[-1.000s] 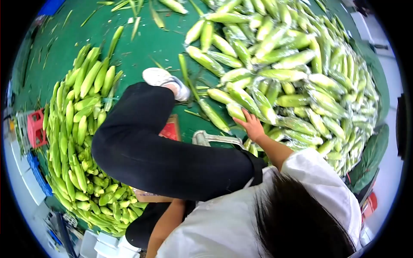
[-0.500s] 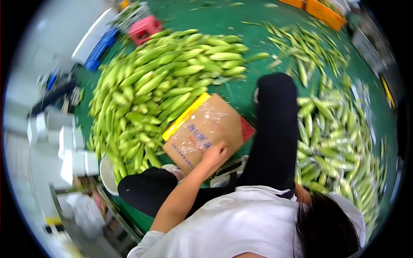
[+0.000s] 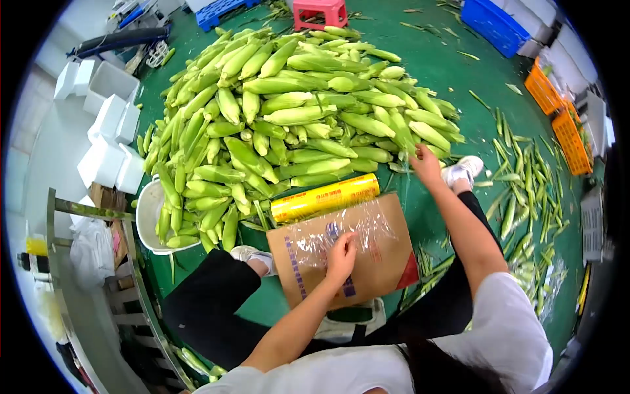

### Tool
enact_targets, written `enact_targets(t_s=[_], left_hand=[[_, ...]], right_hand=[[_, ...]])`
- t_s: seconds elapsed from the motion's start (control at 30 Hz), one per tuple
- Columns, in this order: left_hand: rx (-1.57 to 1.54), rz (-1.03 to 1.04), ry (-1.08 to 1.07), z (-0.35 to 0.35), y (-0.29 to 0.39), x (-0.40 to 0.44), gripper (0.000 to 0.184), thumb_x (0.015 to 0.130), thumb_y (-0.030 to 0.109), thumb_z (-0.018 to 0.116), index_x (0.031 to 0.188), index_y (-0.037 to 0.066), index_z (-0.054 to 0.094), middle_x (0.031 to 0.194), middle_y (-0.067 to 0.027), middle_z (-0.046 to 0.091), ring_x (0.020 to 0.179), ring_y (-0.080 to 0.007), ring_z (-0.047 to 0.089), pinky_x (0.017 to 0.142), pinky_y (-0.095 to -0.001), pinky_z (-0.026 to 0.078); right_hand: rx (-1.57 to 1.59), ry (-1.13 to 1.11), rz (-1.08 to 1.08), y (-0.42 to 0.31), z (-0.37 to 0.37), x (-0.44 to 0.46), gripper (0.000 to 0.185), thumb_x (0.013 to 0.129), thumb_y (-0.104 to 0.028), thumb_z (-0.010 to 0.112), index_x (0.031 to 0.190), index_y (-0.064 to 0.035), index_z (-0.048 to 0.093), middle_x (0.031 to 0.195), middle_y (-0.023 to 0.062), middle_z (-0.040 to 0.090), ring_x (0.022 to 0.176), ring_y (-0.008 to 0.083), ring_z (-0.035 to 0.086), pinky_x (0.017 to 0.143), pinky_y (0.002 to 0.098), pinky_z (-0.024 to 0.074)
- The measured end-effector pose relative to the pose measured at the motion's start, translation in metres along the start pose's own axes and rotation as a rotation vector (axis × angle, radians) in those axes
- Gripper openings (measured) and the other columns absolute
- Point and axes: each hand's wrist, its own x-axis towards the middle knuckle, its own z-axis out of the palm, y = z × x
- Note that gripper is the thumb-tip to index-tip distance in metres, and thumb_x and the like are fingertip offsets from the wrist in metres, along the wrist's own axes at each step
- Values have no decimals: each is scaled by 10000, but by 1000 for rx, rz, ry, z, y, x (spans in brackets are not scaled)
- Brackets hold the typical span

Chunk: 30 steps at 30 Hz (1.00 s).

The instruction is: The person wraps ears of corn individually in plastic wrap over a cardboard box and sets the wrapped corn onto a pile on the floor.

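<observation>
Green floor (image 3: 459, 85) all around. Left hand (image 3: 341, 257) curled on clear film (image 3: 384, 226) over a cardboard box (image 3: 371, 289), right hand (image 3: 426, 165) half open at the edge of the corn cob pile (image 3: 289, 115); cannot tell if holding anything. Beside the box, a yellow film roll (image 3: 327, 198). Seemingly partly done: some wrapped corn (image 3: 525, 272) at right, big pile unwrapped.

Yellow roll (image 3: 325, 197): red characters along its side, too small for me to read from here. Cardboard box (image 3: 387, 279): a row of blue characters near one edge, larger blue characters and red print on top; I cannot read any.
</observation>
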Motion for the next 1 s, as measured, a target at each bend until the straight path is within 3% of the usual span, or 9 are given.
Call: enact_targets(t_s=[0.2,0.37,0.5,0.6,0.67,0.73,0.83,0.93,1.0], left_hand=[[-276,-231,100,-50,-10,7,201,1028,70,508,1203,35,601,861,-27,636,732,-98,601,654,-238,501],[-493,-270,176,-47,34,49,211,1028,97,515,1217,59,599,872,-17,616,766,-86,566,653,-232,456],[-742,-339,-66,6,78,81,508,983,202,638,1429,66,434,1077,-90,644,957,-156,627,827,-300,520],[-656,-481,-117,19,119,84,676,956,251,689,1502,88,324,1220,-105,607,1053,-221,653,869,-368,536],[-630,-286,-112,2,94,71,807,913,257,747,1528,89,253,1276,-122,585,1141,-224,612,945,-382,506],[-271,78,-66,-34,65,66,770,852,224,797,1480,82,375,1244,-136,587,1194,-277,568,1000,-390,476],[524,295,-139,-85,56,64,712,777,166,807,1418,135,497,1277,-151,581,1168,-339,572,987,-419,480],[761,305,-280,-104,34,58,724,747,149,806,1413,200,525,1318,-132,570,1192,-357,554,984,-435,475],[895,301,-355,-116,8,53,740,755,149,799,1432,239,514,1344,-106,566,1218,-350,543,998,-466,458]], right_hand=[[-673,-50,15,29,113,100,701,834,-339,731,1410,-58,448,1227,184,570,1055,399,611,868,493,545],[-120,-337,187,35,39,122,380,935,-332,630,1097,10,588,952,180,686,873,319,674,789,468,534],[110,-315,224,-43,-31,-12,551,970,-425,599,1256,42,538,1012,181,694,929,271,649,864,399,511],[448,-352,-190,-78,-10,-171,661,854,-174,765,1419,-25,455,1286,177,604,1109,297,620,936,381,504],[277,-457,201,-123,-47,-204,696,823,-239,792,1414,-55,472,1273,161,602,1130,311,607,910,396,519],[-116,-159,334,-74,-17,-225,686,810,-273,800,1391,-69,498,1252,166,596,1100,328,612,881,407,528],[-322,-92,-39,-59,31,-242,391,844,-285,755,1124,-44,628,1016,168,647,935,386,624,825,435,517],[35,-245,301,-18,39,-244,239,902,-233,705,1019,-35,637,830,92,635,839,317,632,788,404,502],[739,-333,514,-25,9,-248,128,981,-161,627,972,-34,633,878,-15,644,896,150,630,793,302,480]])
